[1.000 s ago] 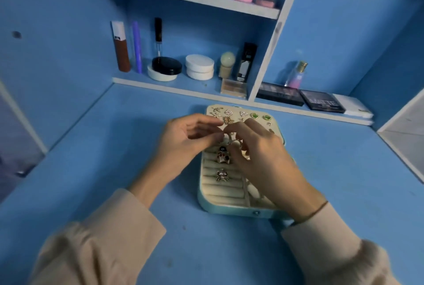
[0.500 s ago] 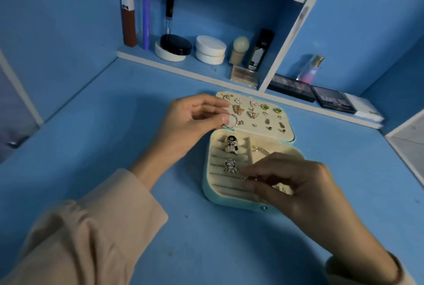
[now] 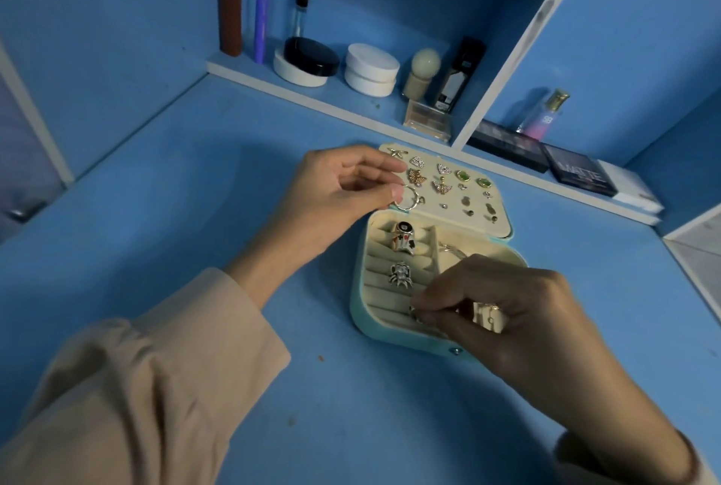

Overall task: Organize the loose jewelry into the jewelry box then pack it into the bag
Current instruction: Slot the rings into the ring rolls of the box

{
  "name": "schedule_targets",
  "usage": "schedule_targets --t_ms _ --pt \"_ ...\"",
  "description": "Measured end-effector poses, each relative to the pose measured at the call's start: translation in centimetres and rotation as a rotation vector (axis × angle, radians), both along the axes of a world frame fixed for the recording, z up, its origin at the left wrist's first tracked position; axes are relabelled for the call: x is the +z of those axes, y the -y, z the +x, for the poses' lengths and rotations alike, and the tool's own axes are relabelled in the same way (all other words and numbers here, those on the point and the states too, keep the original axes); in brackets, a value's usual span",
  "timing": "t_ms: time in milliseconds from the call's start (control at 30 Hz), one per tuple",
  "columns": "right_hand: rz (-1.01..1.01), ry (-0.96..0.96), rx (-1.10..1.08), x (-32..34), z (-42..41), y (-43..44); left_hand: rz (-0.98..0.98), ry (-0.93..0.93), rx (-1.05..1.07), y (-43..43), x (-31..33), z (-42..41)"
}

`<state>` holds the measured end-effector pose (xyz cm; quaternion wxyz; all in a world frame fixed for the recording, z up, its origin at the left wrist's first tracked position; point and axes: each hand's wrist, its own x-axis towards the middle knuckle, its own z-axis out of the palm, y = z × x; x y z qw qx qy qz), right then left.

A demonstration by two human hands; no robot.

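Our hands have parted since a second ago. Our left hand point(image 3: 335, 191) pinches a silver ring point(image 3: 406, 199) at the lid's edge. Our right hand point(image 3: 507, 305), fingers curled, has dropped onto the jewelry box point(image 3: 357, 307), pinching a small piece we cannot identify over its nearest rolls. We judge sorting continues, with packing still ahead.

Teal jewelry box point(image 3: 357, 309) lies open, two rings point(image 3: 404, 239) slotted, earrings point(image 3: 464, 175) lining lid point(image 3: 448, 213).

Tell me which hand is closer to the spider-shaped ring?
The right hand: its fingertips are just beside the spider-shaped ring. The left hand pinches a hoop farther back, by the lid.
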<state>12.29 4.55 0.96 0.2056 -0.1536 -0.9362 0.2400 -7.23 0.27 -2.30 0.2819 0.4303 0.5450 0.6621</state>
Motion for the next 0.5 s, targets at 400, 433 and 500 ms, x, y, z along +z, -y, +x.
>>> schedule_targets --t_ms 400,433,500 --pt "-0.074 -0.015 0.014 -0.09 0.32 -0.10 -0.005 -0.013 -0.004 0.03 -0.01 -0.01" --pt "-0.070 -0.014 0.011 -0.17 0.31 -0.14 -0.007 -0.014 -0.008 0.03 0.01 0.04" --pt "-0.066 -0.007 0.003 -0.31 0.24 -0.34 -0.008 -0.018 -0.015 0.06 0.07 0.12"
